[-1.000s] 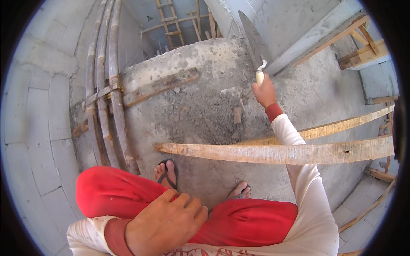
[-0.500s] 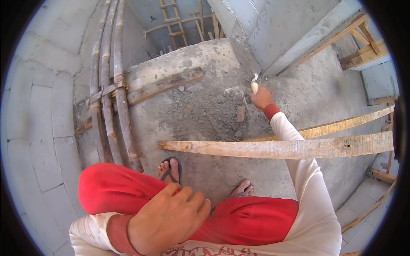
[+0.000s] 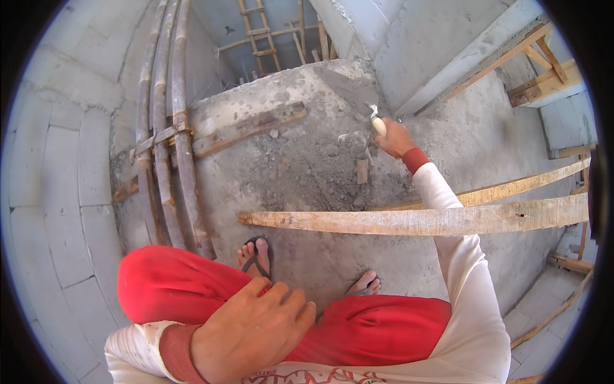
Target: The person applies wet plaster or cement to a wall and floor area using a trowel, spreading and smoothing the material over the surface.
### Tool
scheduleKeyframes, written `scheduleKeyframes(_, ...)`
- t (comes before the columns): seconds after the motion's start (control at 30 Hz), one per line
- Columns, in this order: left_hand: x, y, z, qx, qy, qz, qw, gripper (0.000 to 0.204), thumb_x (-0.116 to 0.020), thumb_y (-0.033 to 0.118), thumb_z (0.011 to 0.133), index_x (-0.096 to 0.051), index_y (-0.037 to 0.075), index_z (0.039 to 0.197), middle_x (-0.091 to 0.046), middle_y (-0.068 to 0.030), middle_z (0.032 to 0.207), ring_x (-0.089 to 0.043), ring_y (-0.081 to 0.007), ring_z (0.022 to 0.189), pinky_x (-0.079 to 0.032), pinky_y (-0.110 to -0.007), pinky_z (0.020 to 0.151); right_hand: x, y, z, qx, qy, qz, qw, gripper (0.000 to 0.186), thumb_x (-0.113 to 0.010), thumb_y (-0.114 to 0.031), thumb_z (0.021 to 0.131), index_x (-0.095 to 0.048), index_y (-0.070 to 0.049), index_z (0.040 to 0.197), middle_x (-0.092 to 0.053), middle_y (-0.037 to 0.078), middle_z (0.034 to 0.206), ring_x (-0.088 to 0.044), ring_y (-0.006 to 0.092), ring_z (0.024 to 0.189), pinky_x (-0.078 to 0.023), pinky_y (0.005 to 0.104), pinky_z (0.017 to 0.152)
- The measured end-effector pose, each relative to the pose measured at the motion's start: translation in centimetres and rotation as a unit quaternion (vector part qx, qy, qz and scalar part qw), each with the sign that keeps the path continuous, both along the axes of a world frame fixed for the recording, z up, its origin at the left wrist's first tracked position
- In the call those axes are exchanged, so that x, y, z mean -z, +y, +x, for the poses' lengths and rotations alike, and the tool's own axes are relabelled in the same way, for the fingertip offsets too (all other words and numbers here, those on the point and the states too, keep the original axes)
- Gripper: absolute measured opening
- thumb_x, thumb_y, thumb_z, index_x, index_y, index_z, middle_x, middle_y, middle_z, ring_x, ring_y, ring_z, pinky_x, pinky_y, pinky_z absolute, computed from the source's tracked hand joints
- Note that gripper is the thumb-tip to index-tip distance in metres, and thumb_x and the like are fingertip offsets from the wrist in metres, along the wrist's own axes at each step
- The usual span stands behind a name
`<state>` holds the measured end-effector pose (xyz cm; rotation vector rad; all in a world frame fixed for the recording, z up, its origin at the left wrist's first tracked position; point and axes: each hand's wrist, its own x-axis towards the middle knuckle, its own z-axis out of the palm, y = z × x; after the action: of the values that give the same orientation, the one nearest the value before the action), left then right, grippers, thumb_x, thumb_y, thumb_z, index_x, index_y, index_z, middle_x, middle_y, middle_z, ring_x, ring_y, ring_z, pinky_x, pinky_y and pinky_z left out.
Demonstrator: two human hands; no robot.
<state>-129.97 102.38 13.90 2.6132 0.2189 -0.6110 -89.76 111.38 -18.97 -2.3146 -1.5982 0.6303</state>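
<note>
My right hand [image 3: 394, 137] is closed around the cream handle of a trowel [image 3: 352, 91]. Its grey triangular blade lies over the pale edge of the concrete, by the foot of the grey wall. Below the blade, a patch of crumbly grey mortar [image 3: 307, 169] spreads on the floor [image 3: 220, 185]. My left hand [image 3: 256, 326] hangs loosely in front of my red-trousered legs, its fingers bent and slightly apart. No object shows in it, though the palm and fingertips are hidden.
Three bamboo poles [image 3: 157, 109] stand tied together at left, by a block wall [image 3: 64, 185]. A wooden plank [image 3: 249, 130] lies along the raised edge. Timber boards [image 3: 416, 222] cross my right forearm. Beyond the edge, a lower space holds a bamboo ladder [image 3: 259, 35].
My right hand has shifted slightly up with the trowel, and the blade has swung leftward over the pale edge. The left hand stays in place.
</note>
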Motion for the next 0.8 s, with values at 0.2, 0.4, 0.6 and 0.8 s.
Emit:
scheduleKeyframes(0.2,-0.1,-0.2,-0.4,0.002,-0.014,-0.008,1.0,0.035,-0.062,0.02,0.09,-0.066,0.005,0.12,-0.063,-0.0044,0.1,-0.065,-0.0211,0.095,-0.049,-0.035,0.085,3.1,-1.5,1.4,0.036,-0.094,0.0,0.995,0.048,-0.073,-0.022,0.088,-0.048,-0.005,0.125,-0.071,0.03,0.102,-0.069,0.0504,0.095,-0.054,0.0587,0.086)
scheduleKeyframes(0.4,-0.4,-0.1,-0.9,-0.01,-0.019,-0.005,1.0,0.038,-0.063,0.019,0.089,-0.066,0.004,0.123,-0.063,-0.0047,0.102,-0.064,-0.0205,0.098,-0.049,-0.035,0.088,2.6,-1.9,0.7,0.054,-0.007,-0.012,0.998,0.047,-0.071,-0.021,0.09,-0.044,-0.005,0.126,-0.071,0.029,0.102,-0.071,0.049,0.087,-0.057,0.0569,0.077)
scheduleKeyframes(0.6,0.5,-0.6,-2.0,-0.029,-0.024,-0.011,0.999,0.036,-0.065,0.019,0.087,-0.067,0.003,0.12,-0.064,-0.0037,0.1,-0.064,-0.019,0.096,-0.048,-0.033,0.087,-3.7,-2.9,-1.4,0.096,0.221,0.034,0.97,0.043,-0.066,-0.017,0.087,-0.05,-0.011,0.127,-0.07,0.023,0.095,-0.072,0.0387,0.08,-0.057,0.0487,0.072)
scheduleKeyframes(0.8,1.2,-1.3,-2.2,-0.057,-0.021,0.004,0.998,0.032,-0.064,0.02,0.086,-0.071,0.005,0.114,-0.062,-0.0011,0.092,-0.061,-0.0168,0.091,-0.048,-0.032,0.082,-6.1,-3.8,-3.2,-0.163,0.054,0.064,0.983,0.038,-0.065,-0.018,0.083,-0.056,-0.007,0.119,-0.067,0.014,0.089,-0.067,0.0315,0.076,-0.052,0.0451,0.075)
